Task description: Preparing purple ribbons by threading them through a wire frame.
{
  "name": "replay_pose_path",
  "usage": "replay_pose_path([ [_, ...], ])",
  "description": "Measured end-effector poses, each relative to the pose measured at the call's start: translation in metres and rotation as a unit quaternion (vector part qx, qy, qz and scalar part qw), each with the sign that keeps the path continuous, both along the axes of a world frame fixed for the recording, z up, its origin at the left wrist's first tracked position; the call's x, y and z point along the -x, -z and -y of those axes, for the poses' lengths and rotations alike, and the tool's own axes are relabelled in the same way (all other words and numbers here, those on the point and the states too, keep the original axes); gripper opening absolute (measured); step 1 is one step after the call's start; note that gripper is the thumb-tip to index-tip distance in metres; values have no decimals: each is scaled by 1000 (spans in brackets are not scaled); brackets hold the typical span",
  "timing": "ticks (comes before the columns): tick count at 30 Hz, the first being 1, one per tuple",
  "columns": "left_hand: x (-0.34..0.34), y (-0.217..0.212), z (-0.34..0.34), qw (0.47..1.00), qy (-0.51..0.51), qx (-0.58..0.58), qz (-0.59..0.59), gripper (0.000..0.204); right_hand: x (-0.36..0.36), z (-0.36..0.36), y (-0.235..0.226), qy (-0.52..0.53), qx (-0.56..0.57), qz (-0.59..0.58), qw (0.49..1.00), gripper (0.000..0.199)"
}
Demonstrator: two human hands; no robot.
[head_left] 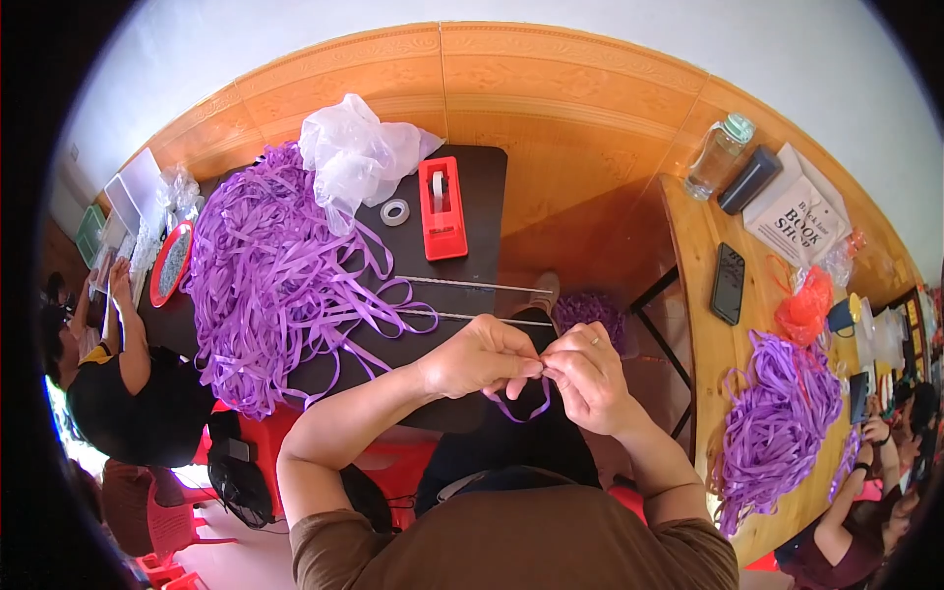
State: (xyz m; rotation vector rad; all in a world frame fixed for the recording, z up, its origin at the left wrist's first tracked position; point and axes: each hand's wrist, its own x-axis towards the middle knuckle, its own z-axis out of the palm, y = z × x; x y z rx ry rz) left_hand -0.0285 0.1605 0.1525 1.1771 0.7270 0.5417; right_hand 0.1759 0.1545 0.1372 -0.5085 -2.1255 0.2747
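The left hand [487,356] and the right hand [592,382] meet just below the middle of the frame, each pinching a purple ribbon [536,410] between thumb and fingertips, which touch or nearly touch; a loop of it hangs beneath them. The other fingers are curled, and the exact form of the ribbon at the pinch is hidden.

A dark table [487,187] fills the left of centre, and a wooden table [681,226] curves down the right side. A co-worker [147,403] in dark clothes sits at the left edge. On the dark table lies a large tangled heap of purple ribbons [275,285]; a smaller heap [782,423] lies on the wooden one, at lower right. A white plastic bag [344,157] rests against the top of the large heap. In the upper right stand a paper bag [795,202] and a clear bottle [716,162]. A red tape dispenser [447,243] sits near the dark table's right edge; a black phone [728,283] lies on the wood. Two thin rods [477,285] stick out from the large heap past the table edge, towards the hands. A small roll of tape [395,222] lies beside the dispenser.
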Motion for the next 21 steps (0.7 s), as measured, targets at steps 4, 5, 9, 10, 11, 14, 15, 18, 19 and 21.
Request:
replay_pose_path([
  [4,4,-4,3,1000,-2,0,-8,15,1,4,-4,-2,4,6,1000,15],
  [5,5,-7,4,1000,-7,-3,-21,15,1,3,-5,-4,-4,10,1000,16],
  [9,6,-21,15,993,-9,-100,-56,15,0,3,-23,-21,38,29,999,23],
  [10,4,-24,17,988,-18,-144,-54,14,0,3,-23,-22,37,29,999,23],
  [11,2,-25,20,980,-29,-188,-53,14,0,5,-23,-10,5,51,999,26],
  [14,0,-21,24,966,-47,-245,-62,14,3,13,-25,34,-79,104,991,30],
  [15,-1,-18,25,955,-55,-285,-66,14,3,15,-26,68,-129,136,980,32],
  [18,-2,-9,26,936,-70,-339,-61,11,2,17,-23,82,-162,158,970,28],
  [19,-2,-7,26,921,-80,-376,-60,11,2,19,-22,89,-170,174,966,27],
  [21,1,-6,22,926,-56,-370,-47,10,1,20,-22,80,-192,166,964,26],
])
